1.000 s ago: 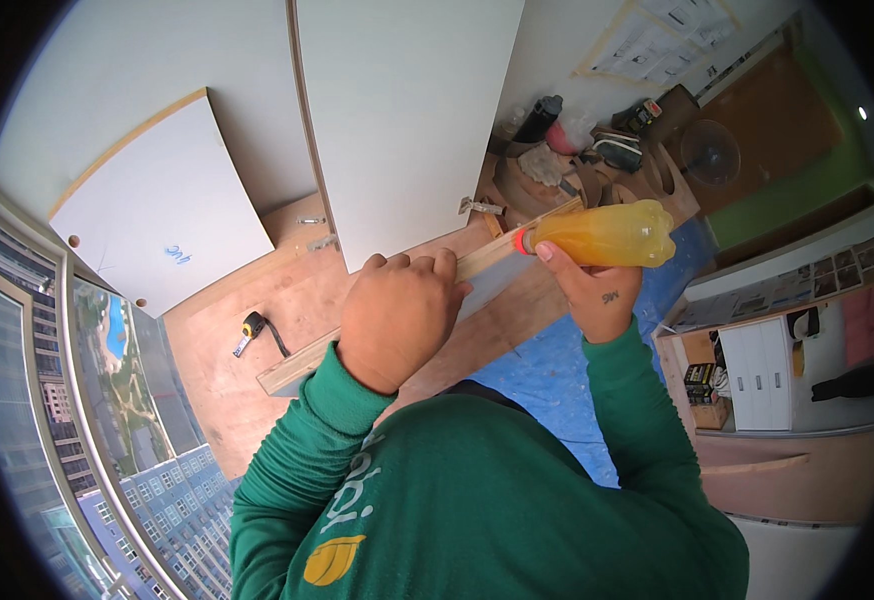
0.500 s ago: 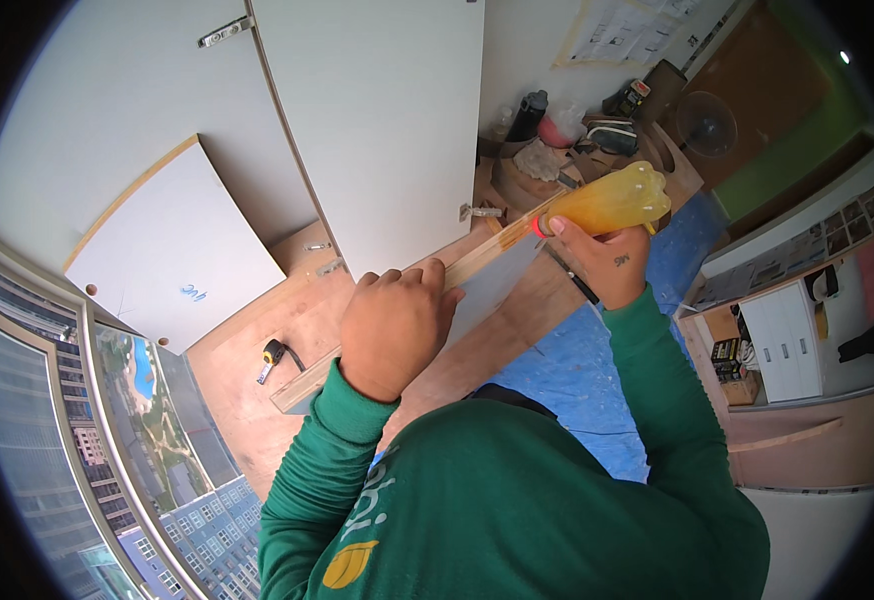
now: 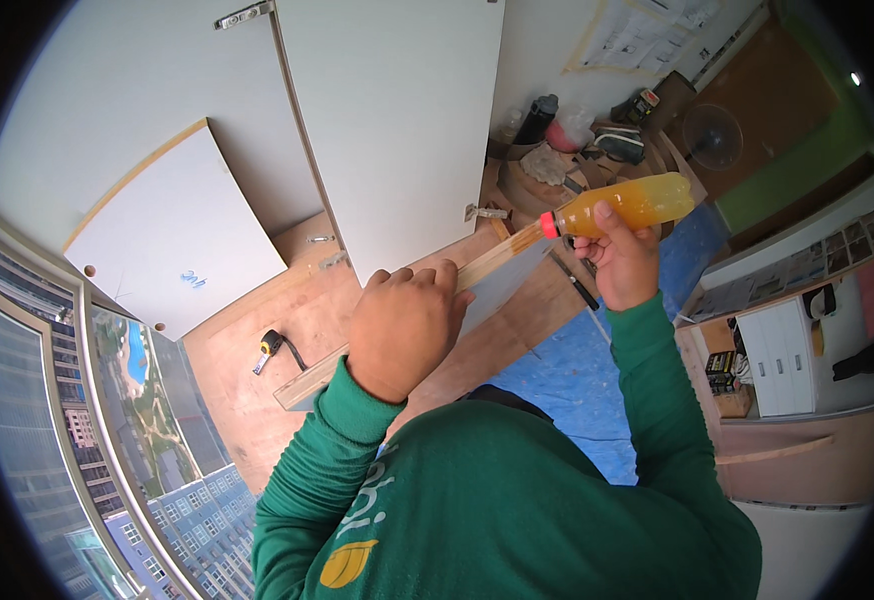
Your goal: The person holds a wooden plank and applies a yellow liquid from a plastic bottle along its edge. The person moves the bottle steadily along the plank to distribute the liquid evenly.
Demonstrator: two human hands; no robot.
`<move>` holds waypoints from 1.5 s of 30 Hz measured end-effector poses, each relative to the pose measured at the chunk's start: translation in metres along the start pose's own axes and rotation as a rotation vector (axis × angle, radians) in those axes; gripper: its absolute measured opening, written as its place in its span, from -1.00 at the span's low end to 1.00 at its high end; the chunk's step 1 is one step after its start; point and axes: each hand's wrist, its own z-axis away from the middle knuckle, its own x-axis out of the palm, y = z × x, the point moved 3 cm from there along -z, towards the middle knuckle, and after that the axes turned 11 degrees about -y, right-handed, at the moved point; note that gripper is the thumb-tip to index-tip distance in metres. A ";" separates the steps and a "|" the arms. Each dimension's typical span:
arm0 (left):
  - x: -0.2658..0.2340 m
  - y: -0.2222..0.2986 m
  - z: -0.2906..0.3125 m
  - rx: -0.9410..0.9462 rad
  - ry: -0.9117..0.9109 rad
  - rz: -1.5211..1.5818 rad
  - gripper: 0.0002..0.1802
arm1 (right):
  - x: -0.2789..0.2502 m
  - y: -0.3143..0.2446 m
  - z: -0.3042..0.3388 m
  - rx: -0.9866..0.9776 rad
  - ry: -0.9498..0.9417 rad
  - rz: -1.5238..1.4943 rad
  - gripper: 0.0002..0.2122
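Observation:
My left hand (image 3: 407, 325) is closed over the long narrow edge of a wooden board (image 3: 487, 262), which slants from lower left to upper right. In my right hand (image 3: 622, 262) is a clear plastic bottle (image 3: 627, 204) of yellow-amber liquid, probably glue. The thumb lies along the bottle's near side, with the fingers curled beneath. Its red cap (image 3: 549, 225) points left, right by the board's far end; whether it touches is hard to tell. Yellowish-brown streaks of liquid mark the board edge just below the cap.
A tape measure (image 3: 270, 345) lies on the plywood surface (image 3: 227, 375) at left. A dark-handled tool (image 3: 579, 283) rests right of the board. White panels (image 3: 182, 230) with hinges (image 3: 485, 212) stand ahead. Behind the bottle are a black flask (image 3: 537, 120) and clutter. A blue sheet (image 3: 577, 385) covers the floor.
My right hand has turned the bottle and shifted its grip, so the thumb now lies along its side. The bottle lies more level. My left hand keeps its hold on the board.

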 end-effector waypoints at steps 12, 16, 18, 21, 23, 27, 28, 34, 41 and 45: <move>0.003 0.001 0.002 -0.006 0.007 -0.009 -0.65 | 0.011 0.001 0.008 -0.068 0.000 0.202 -0.83; 0.004 0.002 0.002 -0.017 -0.003 -0.034 -0.64 | 0.026 -0.003 0.014 -0.274 -0.020 0.507 -0.85; 0.003 0.001 0.002 -0.011 0.009 -0.037 -0.64 | 0.030 -0.005 0.015 -0.331 -0.011 0.575 -0.84; 0.003 0.002 0.002 -0.011 0.008 -0.040 -0.63 | 0.031 -0.007 0.014 -0.310 -0.007 0.566 -0.82; 0.003 0.003 0.003 -0.012 0.007 -0.043 -0.63 | 0.031 -0.008 0.013 -0.251 -0.015 0.542 -0.82; 0.002 0.004 0.003 0.000 0.015 -0.037 -0.64 | 0.028 -0.015 0.009 -0.220 0.014 0.557 -0.84; 0.002 0.004 0.003 -0.003 0.016 -0.030 -0.64 | 0.028 -0.016 0.009 -0.214 0.037 0.566 -0.84; 0.002 0.002 0.002 -0.012 0.006 -0.034 -0.64 | 0.032 -0.016 0.008 -0.205 -0.046 0.582 -0.86; 0.002 0.002 0.002 -0.015 0.015 -0.033 -0.64 | 0.034 -0.017 0.006 -0.241 0.021 0.592 -0.85; 0.002 0.001 0.001 -0.012 0.008 -0.029 -0.64 | 0.041 -0.015 0.005 -0.225 -0.054 0.599 -0.86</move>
